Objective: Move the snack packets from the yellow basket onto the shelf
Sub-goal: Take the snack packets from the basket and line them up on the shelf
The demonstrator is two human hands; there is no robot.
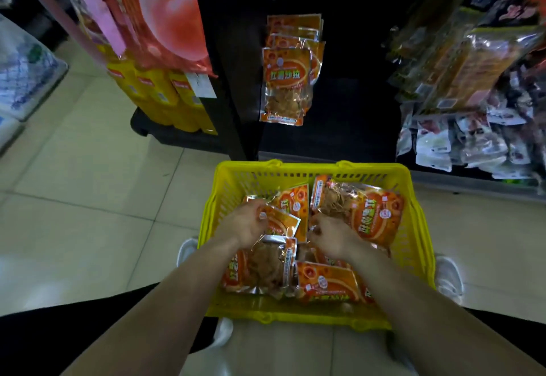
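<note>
Yellow basket [415, 229] rim round left hand [250, 223], its packet [283, 222], right hand [335, 238] (floor [103, 198] leftward)

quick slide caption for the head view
Left hand grips a snack packet in the yellow basket, right hand alongside; matching packets hang ahead.

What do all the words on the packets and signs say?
"红薯沙拉", as best I can read: hanging packet on the shelf.
On the basket packets: green letters, too blurred.
On the red banner: big characters, blurred and cut off.
On the yellow boxes: red labels too small.
</note>
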